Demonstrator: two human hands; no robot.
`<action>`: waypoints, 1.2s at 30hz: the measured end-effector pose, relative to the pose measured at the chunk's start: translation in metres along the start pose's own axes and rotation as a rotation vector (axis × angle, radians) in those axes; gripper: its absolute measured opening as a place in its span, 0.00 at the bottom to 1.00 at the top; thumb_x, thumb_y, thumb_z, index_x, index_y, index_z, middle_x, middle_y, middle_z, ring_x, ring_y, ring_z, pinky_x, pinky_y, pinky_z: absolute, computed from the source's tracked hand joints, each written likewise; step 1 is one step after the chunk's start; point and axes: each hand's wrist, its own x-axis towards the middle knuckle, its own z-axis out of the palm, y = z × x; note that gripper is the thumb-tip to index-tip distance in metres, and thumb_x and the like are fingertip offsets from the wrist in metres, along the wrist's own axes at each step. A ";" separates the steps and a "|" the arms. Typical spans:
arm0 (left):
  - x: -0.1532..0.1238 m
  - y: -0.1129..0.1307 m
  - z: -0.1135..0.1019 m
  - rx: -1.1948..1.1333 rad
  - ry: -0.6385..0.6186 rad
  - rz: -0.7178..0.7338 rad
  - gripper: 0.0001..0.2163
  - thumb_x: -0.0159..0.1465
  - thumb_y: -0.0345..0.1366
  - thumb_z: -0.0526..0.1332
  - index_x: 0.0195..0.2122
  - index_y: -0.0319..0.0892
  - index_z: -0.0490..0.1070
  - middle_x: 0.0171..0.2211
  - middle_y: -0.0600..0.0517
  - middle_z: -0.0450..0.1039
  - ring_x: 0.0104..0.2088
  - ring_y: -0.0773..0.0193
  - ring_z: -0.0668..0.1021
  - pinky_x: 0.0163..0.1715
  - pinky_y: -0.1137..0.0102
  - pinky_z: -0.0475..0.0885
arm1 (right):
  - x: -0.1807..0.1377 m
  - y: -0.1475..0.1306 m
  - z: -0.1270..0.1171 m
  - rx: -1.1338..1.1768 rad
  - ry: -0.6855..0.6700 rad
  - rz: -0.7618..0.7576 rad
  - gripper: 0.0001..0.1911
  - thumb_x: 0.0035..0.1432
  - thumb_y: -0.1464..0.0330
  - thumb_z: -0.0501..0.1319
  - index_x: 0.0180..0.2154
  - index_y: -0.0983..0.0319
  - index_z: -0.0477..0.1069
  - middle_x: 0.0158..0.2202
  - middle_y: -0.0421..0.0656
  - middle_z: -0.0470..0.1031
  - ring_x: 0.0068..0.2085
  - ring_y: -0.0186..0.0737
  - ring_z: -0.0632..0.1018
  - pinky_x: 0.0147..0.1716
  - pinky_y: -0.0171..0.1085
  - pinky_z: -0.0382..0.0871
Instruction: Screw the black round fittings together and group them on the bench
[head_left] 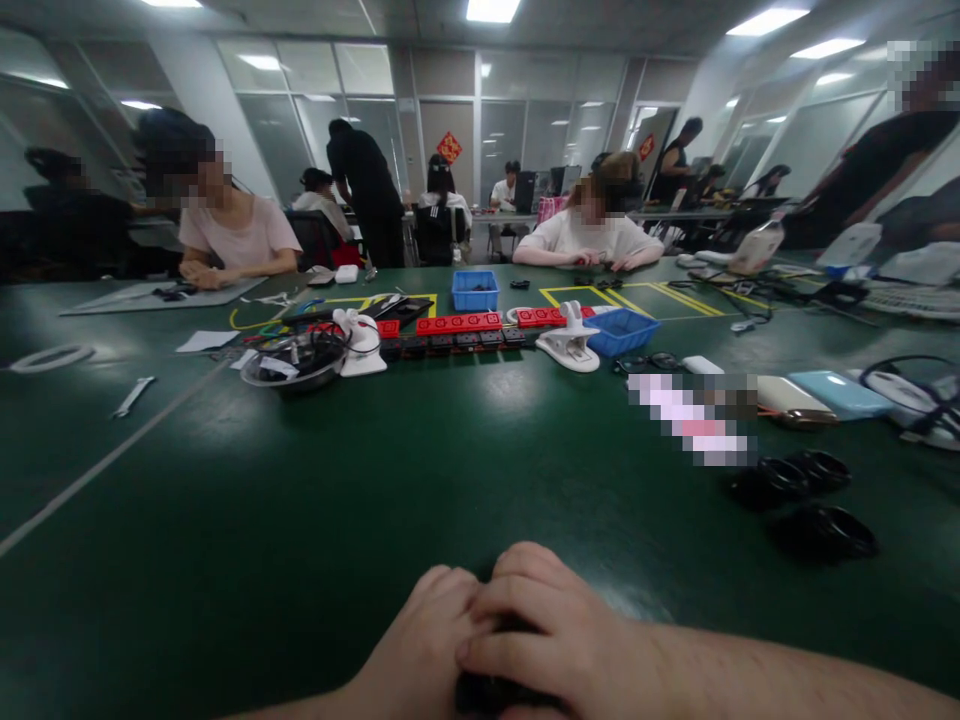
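So, your left hand [427,640] and right hand [551,625] are pressed together at the near edge of the view, fingers curled in and closed around a black piece [491,692]. It sits between your 2 palms, mostly covered, so I can't tell what it is; you just get a bit of it below your right fingers and a dark sliver in the gap between them. Your right fingers lap over toward your left hand, touching it. Past your knuckles it's bare green tabletop [337,500]. Off to your right there are 3 black ring-shaped parts [832,530], 2 close together and 1 nearer you. Beyond those, a cream case [795,398] lies right beside a light blue case [841,392]. Straight ahead you've got a row of red blocks [459,323] behind some black blocks [465,342], with a white clip at each end, the left clip [361,350] just beside a metal bowl [294,378] full of dark bits, the right clip [571,345] near 1 of the 2 blue bins [621,332]. A wrench [133,397] lies way over left, and a person in a white top [589,238] sits across from you.
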 end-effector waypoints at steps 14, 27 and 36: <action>-0.001 -0.009 -0.003 -0.027 0.055 0.004 0.11 0.51 0.39 0.65 0.33 0.43 0.67 0.34 0.51 0.67 0.35 0.56 0.69 0.36 0.62 0.64 | -0.005 0.003 0.012 -0.011 0.011 0.068 0.14 0.59 0.61 0.51 0.39 0.63 0.68 0.35 0.44 0.69 0.37 0.37 0.68 0.36 0.38 0.62; 0.002 -0.013 -0.007 -0.036 0.027 -0.106 0.12 0.50 0.39 0.67 0.30 0.42 0.65 0.32 0.52 0.67 0.34 0.58 0.69 0.35 0.64 0.63 | -0.004 0.006 0.009 0.003 0.062 0.143 0.17 0.58 0.59 0.53 0.42 0.63 0.69 0.39 0.45 0.69 0.39 0.37 0.68 0.38 0.37 0.63; 0.004 -0.010 -0.013 -0.039 -0.012 -0.131 0.11 0.51 0.40 0.66 0.29 0.41 0.66 0.32 0.53 0.66 0.34 0.59 0.69 0.34 0.65 0.62 | -0.004 0.004 0.009 0.032 0.072 0.146 0.14 0.58 0.62 0.53 0.40 0.63 0.69 0.38 0.45 0.69 0.38 0.37 0.68 0.38 0.38 0.63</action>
